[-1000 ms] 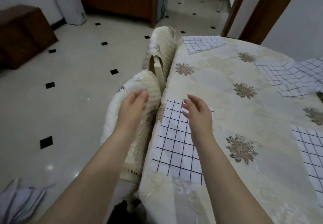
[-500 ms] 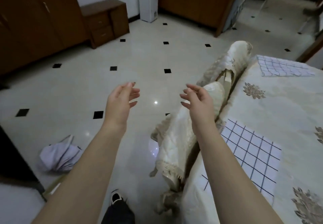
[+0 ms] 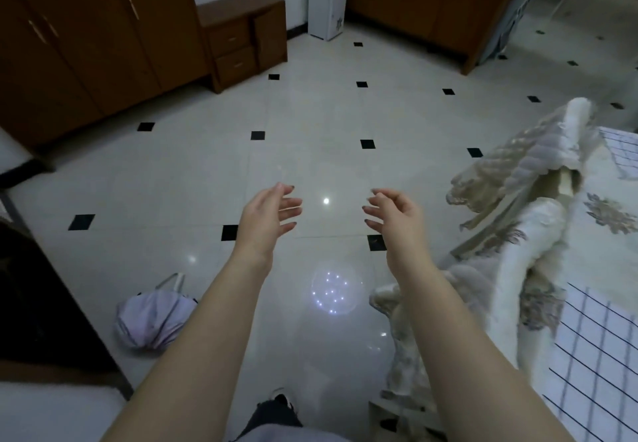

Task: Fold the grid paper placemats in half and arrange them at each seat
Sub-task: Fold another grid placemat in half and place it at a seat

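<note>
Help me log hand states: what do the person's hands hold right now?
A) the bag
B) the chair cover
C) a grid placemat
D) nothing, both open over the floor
D: the left hand and right hand hover apart over the tiled floor, fingers relaxed, touching nothing.

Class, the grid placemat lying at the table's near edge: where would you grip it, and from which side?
The grid placemat lies flat on the tablecloth, so only an edge offers purchase. Probably pinch the edge by the table's rim, nearest the right hand, coming in from that side.
</note>
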